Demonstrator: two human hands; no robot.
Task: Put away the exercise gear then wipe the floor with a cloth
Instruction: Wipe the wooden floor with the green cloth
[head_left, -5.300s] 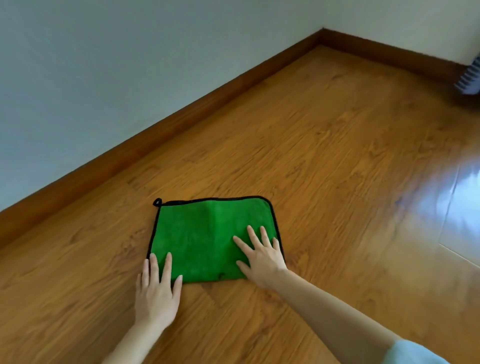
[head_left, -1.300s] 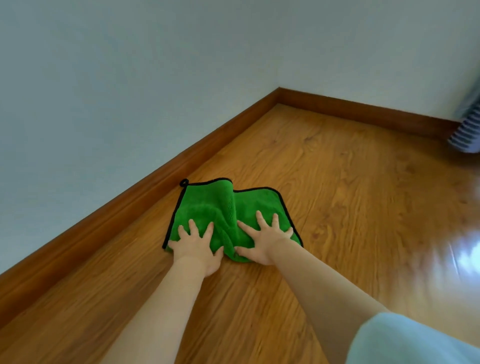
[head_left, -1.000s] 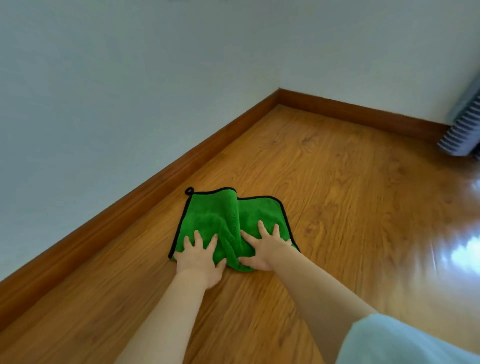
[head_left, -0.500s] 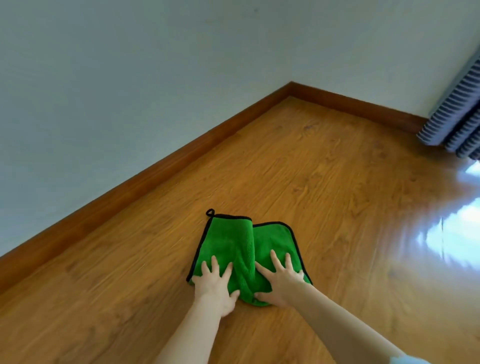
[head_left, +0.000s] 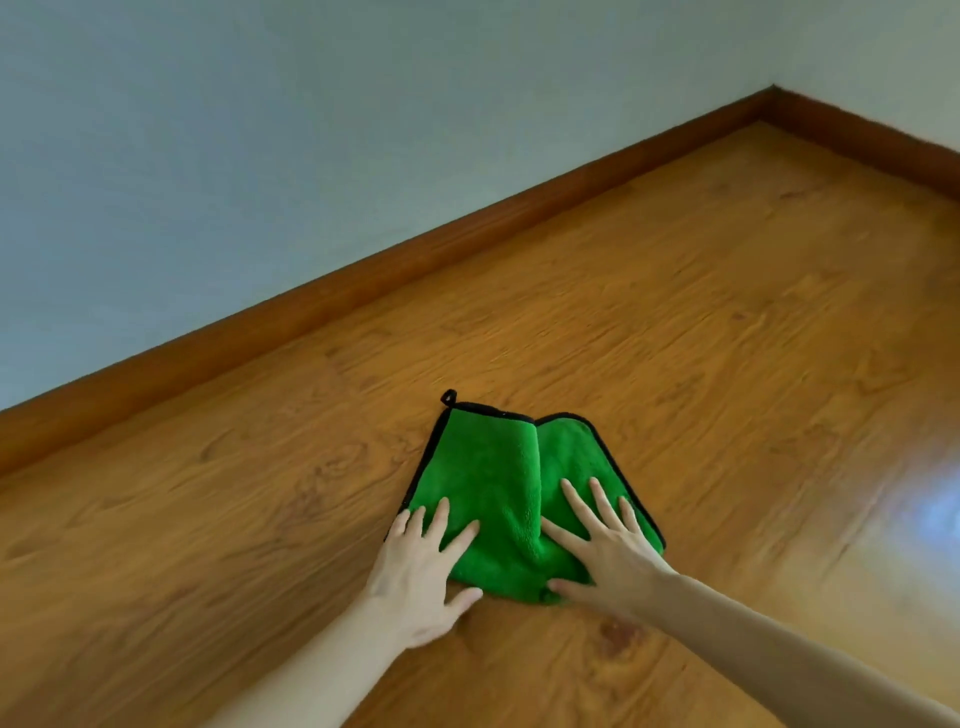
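Note:
A green cloth (head_left: 498, 473) with a black hem and a small hanging loop lies on the wooden floor (head_left: 701, 332), bunched into a ridge down its middle. My left hand (head_left: 421, 566) presses flat on the cloth's near left corner, fingers spread. My right hand (head_left: 605, 545) lies flat on the near right part, fingers spread too. Both palms cover the cloth's near edge. No exercise gear is in view.
A brown skirting board (head_left: 363, 280) runs along the pale wall (head_left: 311, 130) to the left and meets a second skirting at the room corner (head_left: 774, 98) at the upper right. A bright glare (head_left: 930, 514) shines on the floor at the right.
Both hands have slid the cloth back across the floor, away from the left wall and the corner. The flat cloth has bunched in the middle. The ribbed grey object at the right has left the view.

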